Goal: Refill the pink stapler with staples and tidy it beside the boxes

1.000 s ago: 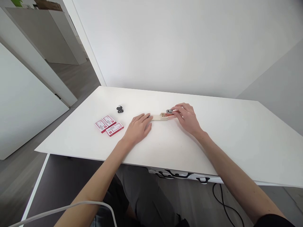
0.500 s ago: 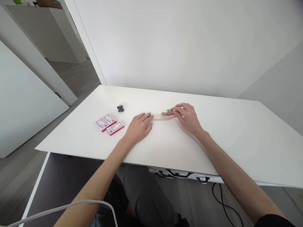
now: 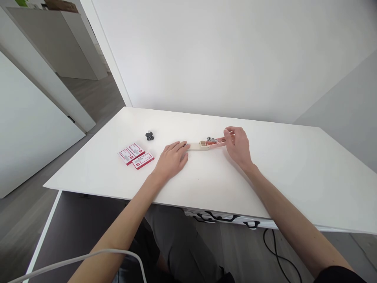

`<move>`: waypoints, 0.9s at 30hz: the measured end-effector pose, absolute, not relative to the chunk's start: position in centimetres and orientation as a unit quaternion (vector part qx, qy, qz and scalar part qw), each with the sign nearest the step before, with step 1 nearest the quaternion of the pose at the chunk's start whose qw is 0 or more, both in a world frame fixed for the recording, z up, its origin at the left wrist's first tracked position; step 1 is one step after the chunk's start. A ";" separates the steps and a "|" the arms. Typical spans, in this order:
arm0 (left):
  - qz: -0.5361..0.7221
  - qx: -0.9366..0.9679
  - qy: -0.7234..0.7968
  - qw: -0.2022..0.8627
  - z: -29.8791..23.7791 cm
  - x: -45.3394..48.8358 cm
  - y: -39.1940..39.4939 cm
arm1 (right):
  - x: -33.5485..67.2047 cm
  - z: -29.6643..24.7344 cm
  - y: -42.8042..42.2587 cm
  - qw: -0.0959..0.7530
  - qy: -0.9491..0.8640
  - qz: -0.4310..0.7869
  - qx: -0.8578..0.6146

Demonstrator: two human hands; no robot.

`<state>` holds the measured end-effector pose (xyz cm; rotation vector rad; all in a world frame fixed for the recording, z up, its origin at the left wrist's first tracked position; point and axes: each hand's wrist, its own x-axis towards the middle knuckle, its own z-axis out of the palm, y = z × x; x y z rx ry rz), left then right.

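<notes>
Two hands in total: one left hand (image 3: 173, 157), one right hand (image 3: 239, 146). One stapler (image 3: 194, 147). Red-and-white boxes (image 3: 143, 160), count three: two side by side plus one. One small dark gadget (image 3: 149, 136). One table (image 3: 203, 184). Cables, two overall: one white cable (image 3: 97, 252), one black cable (image 3: 278, 254). Black drawer handles (image 3: 251, 225) under the table edge: probably four, partly hidden, so count is rough. One door (image 3: 29, 129) at far left.
</notes>
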<state>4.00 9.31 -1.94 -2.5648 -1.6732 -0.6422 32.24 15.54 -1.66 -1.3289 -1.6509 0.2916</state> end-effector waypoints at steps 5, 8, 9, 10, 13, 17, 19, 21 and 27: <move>-0.208 -0.816 -0.539 0.007 -2.0 4.0 9.3 | 32.3 -1.1 15.5 0.466 -0.592 0.303 -0.583; -0.206 -0.817 -0.539 0.003 -1.8 4.0 9.3 | 32.0 -0.6 15.5 0.480 -0.561 0.388 -0.552; -0.205 -0.817 -0.538 0.001 -1.8 4.0 9.3 | 31.9 -0.4 15.4 0.491 -0.558 0.401 -0.536; -0.204 -0.818 -0.538 0.000 -1.8 4.0 9.2 | 31.7 -0.3 15.3 0.503 -0.557 0.407 -0.520; -0.197 -0.820 -0.538 -0.008 -1.7 4.0 9.2 | 31.3 0.2 15.0 0.529 -0.562 0.416 -0.481; -0.188 -0.828 -0.528 -0.024 -1.6 4.0 9.0 | 31.0 0.8 14.4 0.540 -0.581 0.418 -0.444; -0.191 -0.833 -0.518 -0.031 -1.5 4.0 9.0 | 30.9 0.9 14.2 0.537 -0.594 0.415 -0.432; -0.197 -0.840 -0.505 -0.038 -1.5 4.0 8.9 | 30.8 1.0 14.1 0.533 -0.605 0.415 -0.421; -0.186 -0.870 -0.454 -0.049 -1.4 3.9 8.8 | 31.1 0.5 14.0 0.515 -0.644 0.394 -0.406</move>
